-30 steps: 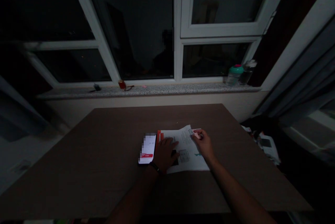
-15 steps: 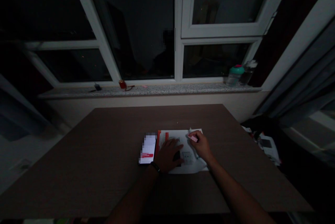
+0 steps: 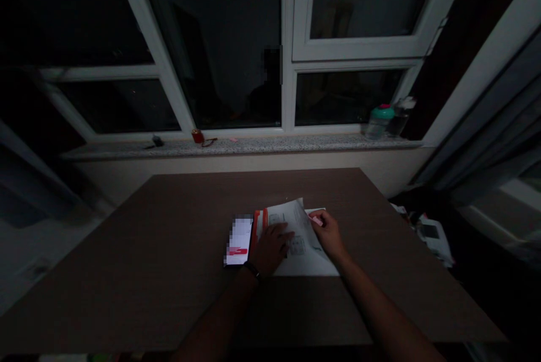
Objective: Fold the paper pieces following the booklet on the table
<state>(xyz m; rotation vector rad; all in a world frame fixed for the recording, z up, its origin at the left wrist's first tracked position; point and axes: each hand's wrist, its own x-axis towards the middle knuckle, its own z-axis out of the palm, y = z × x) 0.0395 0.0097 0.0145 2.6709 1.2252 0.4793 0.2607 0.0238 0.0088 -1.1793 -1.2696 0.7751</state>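
Tabletop (image 3: pixel 169 249) extends past booklet (image 3: pixel 306 264) edges, left fingers (image 3: pixel 276 229) splayed atop, right fingers (image 3: pixel 324 215) pinching pink object (image 3: pixel 316 220).

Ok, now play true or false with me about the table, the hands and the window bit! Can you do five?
1. The lit phone is left of the booklet. True.
2. The left hand is on the phone. False: it is spread on the booklet.
3. The right hand holds a small pink thing. True.
4. The green-lidded bottle stands on the table. False: it stands on the windowsill.
5. The left wrist wears a dark band. True.
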